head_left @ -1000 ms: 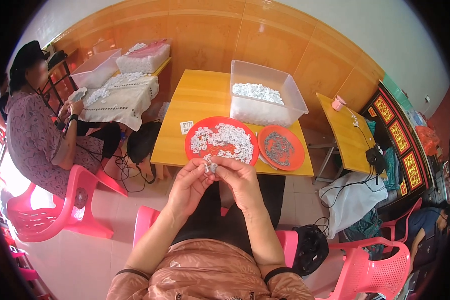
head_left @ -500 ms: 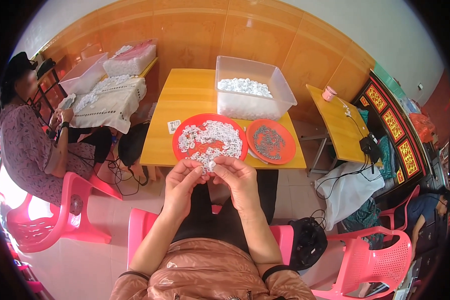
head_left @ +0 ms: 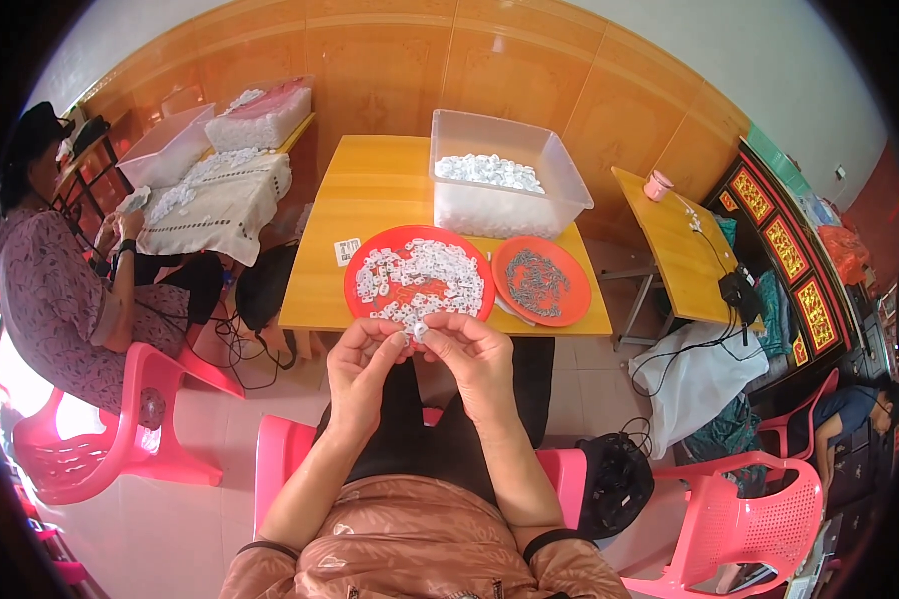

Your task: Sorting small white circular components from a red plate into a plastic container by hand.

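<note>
1. Although the left hand (head_left: pixel 363 367) is curled with thumb and forefinger nearly together, whether anything is gripped there cannot be told; by a careless shift, the piece beside it could be knocked loose.
2. The red tray (head_left: pixel 352 292) is set at the near edge of the table (head_left: pixel 355 190); were its rim caught by a wrist, the loose white parts (head_left: pixel 448 266) could be spilled.
3. The small white piece (head_left: pixel 420 328) is held between the hands, at the tray's near rim; if dropped, it could be lost among similar ones.
4. By the right hand (head_left: pixel 476 367), thumb and forefinger are closed on that piece; if squeezed unevenly, it could be shot sideways.
5. Were the orange plate (head_left: pixel 582 301) bumped, its grey metal parts (head_left: pixel 536 287) could be scattered.
</note>
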Tool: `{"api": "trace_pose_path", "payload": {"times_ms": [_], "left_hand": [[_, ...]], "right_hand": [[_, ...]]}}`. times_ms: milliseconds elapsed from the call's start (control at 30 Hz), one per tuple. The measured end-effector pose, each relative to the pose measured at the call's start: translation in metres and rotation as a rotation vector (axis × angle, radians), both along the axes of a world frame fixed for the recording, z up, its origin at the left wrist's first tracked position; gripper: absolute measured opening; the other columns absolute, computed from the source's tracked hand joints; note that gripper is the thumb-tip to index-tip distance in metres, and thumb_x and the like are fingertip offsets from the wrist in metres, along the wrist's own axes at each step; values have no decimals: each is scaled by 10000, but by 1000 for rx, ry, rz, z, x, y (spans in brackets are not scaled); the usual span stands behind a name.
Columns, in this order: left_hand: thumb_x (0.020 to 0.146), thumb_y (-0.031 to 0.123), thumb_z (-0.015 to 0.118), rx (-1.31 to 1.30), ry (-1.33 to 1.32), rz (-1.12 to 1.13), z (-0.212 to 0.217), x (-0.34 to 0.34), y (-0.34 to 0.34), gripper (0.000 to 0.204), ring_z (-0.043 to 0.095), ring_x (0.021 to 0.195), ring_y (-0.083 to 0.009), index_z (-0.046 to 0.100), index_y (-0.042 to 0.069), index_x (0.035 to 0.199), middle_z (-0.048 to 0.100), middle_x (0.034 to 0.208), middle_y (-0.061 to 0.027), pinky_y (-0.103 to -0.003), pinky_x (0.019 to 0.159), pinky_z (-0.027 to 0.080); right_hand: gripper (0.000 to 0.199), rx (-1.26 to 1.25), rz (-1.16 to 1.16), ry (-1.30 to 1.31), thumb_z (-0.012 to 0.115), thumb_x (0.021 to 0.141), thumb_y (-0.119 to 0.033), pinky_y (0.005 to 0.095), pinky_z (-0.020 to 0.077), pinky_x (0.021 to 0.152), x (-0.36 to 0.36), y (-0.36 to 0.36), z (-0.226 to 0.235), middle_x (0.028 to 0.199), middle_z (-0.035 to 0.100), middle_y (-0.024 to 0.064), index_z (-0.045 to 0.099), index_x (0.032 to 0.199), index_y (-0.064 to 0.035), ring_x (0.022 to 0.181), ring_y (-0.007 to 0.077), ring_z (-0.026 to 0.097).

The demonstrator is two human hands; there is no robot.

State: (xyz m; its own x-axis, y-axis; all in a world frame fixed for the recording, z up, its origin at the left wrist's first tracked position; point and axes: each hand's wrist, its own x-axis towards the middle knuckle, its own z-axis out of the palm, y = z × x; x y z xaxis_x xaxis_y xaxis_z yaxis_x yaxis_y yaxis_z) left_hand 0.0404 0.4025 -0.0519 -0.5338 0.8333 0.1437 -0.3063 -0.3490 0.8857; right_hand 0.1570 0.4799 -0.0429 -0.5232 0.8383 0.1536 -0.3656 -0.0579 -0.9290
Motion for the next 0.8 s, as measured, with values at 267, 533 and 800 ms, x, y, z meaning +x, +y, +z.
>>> {"api": "trace_pose_path", "payload": {"times_ms": [267, 533, 800], "left_hand": [[883, -5, 582, 16, 118, 40, -1, 4, 0, 85, 596, 784, -91, 573, -28, 964, 621, 873, -50, -215, 751, 489], [858, 5, 624, 81, 17, -101, -8, 0, -1, 112, 607, 802, -99, 573, -10, 958, 632, 905, -53, -213, 737, 484], [874, 159, 622, 201, 352, -218, -7, -13, 5, 307, 516, 1096, -196, 596, 11, 1142, 570, 1145, -104, -322, 938, 417]], "right_hand": [[150, 197, -37, -61, 621, 861, -13, 214, 506, 736, -1, -10, 10, 877, 665, 64, 635, 995, 54, 794, 96, 627], [150, 129, 59, -24, 596, 871, 12, 191, 499, 686, 10, -6, 17, 879, 661, 74, 621, 1012, 55, 795, 99, 629], [216, -58, 133, 20, 683, 797, 15, 194, 463, 678, 15, -4, 20, 816, 639, 38, 508, 893, -69, 744, 81, 590]]}}
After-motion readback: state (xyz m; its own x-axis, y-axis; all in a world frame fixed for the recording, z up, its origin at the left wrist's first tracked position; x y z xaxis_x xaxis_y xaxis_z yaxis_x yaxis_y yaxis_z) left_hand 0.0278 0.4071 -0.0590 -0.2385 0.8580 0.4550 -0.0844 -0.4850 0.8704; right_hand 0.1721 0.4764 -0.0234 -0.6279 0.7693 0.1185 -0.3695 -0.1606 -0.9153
